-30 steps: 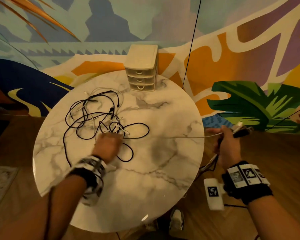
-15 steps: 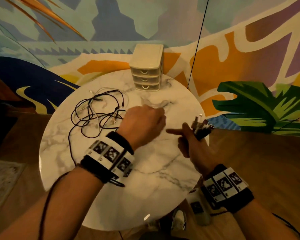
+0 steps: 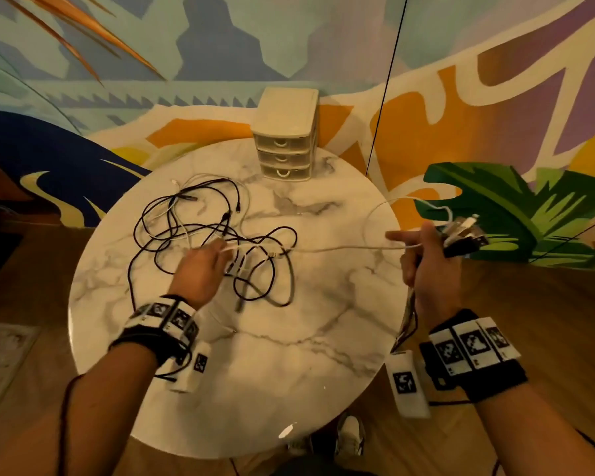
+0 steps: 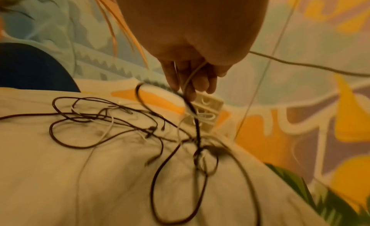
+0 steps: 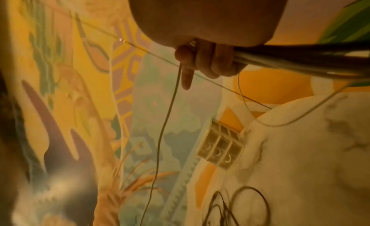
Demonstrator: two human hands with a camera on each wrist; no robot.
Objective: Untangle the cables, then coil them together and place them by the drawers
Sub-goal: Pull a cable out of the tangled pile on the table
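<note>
A tangle of black and white cables (image 3: 213, 235) lies on the left half of the round marble table (image 3: 323, 321). My left hand (image 3: 203, 266) reaches into the tangle and pinches a white cable (image 4: 190, 76) there. That white cable (image 3: 340, 249) runs taut across the table to my right hand (image 3: 423, 259), which grips a bundle of cable ends (image 3: 461, 235) just past the table's right edge, its index finger pointing left. A loose white loop (image 3: 426, 204) arches from that bundle. The small three-drawer unit (image 3: 285, 146) stands at the table's far edge.
A painted mural wall rises behind the table. A thin black cord (image 3: 385, 84) hangs down the wall right of the drawers. Wooden floor surrounds the table, and a shoe (image 3: 349, 438) shows below its near edge.
My left hand went back from the table's middle into the tangle and took a white cable. My right hand drew off to the right, stretching that cable taut.
</note>
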